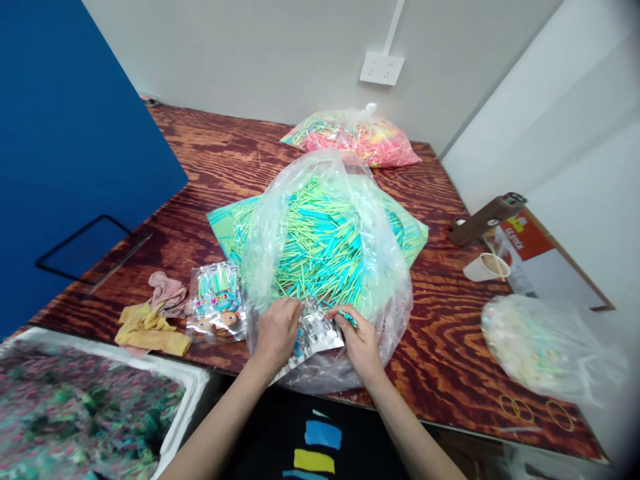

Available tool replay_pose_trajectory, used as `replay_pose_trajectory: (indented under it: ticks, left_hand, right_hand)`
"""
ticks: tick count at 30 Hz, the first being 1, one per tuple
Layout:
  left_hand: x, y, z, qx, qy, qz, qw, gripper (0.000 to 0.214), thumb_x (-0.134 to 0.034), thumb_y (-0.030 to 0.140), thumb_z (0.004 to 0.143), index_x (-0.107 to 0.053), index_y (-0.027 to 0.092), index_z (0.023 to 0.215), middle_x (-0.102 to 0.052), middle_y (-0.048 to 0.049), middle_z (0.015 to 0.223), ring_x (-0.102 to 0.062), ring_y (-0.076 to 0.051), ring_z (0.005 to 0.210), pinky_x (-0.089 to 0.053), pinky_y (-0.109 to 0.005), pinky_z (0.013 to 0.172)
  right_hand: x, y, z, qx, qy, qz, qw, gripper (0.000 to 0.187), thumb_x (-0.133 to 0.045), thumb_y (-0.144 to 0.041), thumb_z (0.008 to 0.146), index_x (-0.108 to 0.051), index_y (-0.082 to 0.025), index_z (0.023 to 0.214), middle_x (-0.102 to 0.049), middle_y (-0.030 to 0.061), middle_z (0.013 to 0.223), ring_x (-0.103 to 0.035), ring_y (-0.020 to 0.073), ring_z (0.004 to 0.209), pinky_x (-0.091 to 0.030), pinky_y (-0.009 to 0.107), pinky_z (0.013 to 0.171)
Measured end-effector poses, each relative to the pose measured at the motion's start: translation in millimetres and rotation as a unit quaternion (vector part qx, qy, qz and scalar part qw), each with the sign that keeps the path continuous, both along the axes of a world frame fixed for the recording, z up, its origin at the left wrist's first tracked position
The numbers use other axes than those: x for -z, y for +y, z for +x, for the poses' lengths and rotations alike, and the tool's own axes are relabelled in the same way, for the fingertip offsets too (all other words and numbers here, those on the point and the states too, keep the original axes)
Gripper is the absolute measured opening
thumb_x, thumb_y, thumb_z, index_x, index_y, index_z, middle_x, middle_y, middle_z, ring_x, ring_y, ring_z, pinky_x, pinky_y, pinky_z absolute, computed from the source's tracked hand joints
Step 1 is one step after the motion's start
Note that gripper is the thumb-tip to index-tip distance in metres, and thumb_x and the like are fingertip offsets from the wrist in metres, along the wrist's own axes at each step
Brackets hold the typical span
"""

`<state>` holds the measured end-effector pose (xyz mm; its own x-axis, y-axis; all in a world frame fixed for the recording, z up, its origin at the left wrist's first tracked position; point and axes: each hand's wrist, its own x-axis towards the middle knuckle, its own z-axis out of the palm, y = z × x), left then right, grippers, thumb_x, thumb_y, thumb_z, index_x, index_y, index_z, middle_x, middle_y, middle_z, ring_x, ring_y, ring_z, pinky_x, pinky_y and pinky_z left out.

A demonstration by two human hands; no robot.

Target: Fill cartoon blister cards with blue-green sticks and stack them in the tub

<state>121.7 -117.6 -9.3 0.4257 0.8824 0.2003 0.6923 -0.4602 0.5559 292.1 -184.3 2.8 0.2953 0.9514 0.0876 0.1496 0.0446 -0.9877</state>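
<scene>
Table point(440, 347): wood grain, fills most of the view, wall behind, blue panel point(65, 153) on the left.

Tray point(193, 380): white, bottom left corner, full of mixed coloured bits and off the table edge, likely parked as separate stock.

Bag point(380, 267): big clear one, centre, right in front of the person. Its mouth is spread wide and the plastic slumps outward, so the green and teal sticks point(320, 247) inside lie exposed and within easy reach.

Pink bag point(360, 140): tied shut, pushed to the far edge, out of the way.
Side bag point(540, 343): clear, pale contents, lying well apart on the right.
Box point(540, 260), cup point(485, 267) and a brown tool point(485, 219) are grouped at the right edge.
Cloths point(153, 320): yellow and pink, crumpled, left of the bag.
Packet point(217, 300): filled, printed, laid flat just beside the bag's left side.

Left hand point(277, 330): fingers curled down, clamping the left edge of a small pouch point(317, 337); looks like a steadying grip.

Right hand point(360, 343): thumb and fingertips pinched closed on a few teal sticks, at the pouch's right edge.

The pouch rests on the bag's near lip, between both hands, close to the loose sticks.

Rubber bands point(515, 407) lie loose at the front right.
</scene>
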Motion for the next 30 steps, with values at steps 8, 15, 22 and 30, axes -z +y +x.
replay_pose_trajectory:
  ticks: [8, 15, 22, 30]
  left_hand:
    - [-15.8, -1, -10, -0.031, -0.087, 0.014, 0.996, 0.017, -0.048, 0.021, 0.095, -0.065, 0.018, 0.093, -0.060, -0.0039, 0.085, -0.060, -0.018, 0.080, -0.043, -0.029, 0.072]
    - [-30.9, -3, -8, -0.110, -0.326, -0.117, 0.932, 0.009, -0.057, 0.027, 0.089, -0.061, 0.019, 0.085, -0.059, 0.0002, 0.079, -0.057, -0.014, 0.075, -0.044, -0.024, 0.069]
    - [-32.2, 0, -1, -0.131, -0.469, -0.274, 0.829, 0.019, -0.071, 0.032, 0.074, -0.060, 0.018, 0.081, -0.058, 0.0031, 0.070, -0.056, -0.012, 0.067, -0.044, -0.021, 0.063]
    - [-20.3, -6, 1, -0.129, -0.461, -0.322, 0.817, 0.018, -0.073, 0.033, 0.075, -0.066, 0.017, 0.079, -0.064, 0.0028, 0.068, -0.058, -0.011, 0.065, -0.044, -0.021, 0.063]
  right_hand:
    - [5.2, -3, 0, 0.005, 0.005, -0.007, 1.000, 0.017, -0.056, -0.031, 0.092, -0.071, -0.022, 0.088, -0.071, 0.0030, 0.085, -0.065, 0.0203, 0.087, -0.047, 0.031, 0.083]
    - [4.1, -3, -1, 0.006, 0.004, -0.011, 1.000, 0.018, -0.056, -0.033, 0.092, -0.070, -0.022, 0.088, -0.071, 0.0034, 0.085, -0.065, 0.0211, 0.087, -0.048, 0.033, 0.082]
    - [7.0, -2, 2, 0.004, 0.006, -0.013, 1.000, 0.017, -0.056, -0.032, 0.092, -0.070, -0.022, 0.090, -0.071, 0.0035, 0.086, -0.065, 0.0210, 0.088, -0.048, 0.033, 0.083]
    - [5.1, 1, 2, 0.009, 0.023, -0.025, 0.999, 0.018, -0.059, -0.035, 0.090, -0.070, -0.021, 0.088, -0.071, 0.0039, 0.085, -0.065, 0.0217, 0.087, -0.048, 0.033, 0.083]
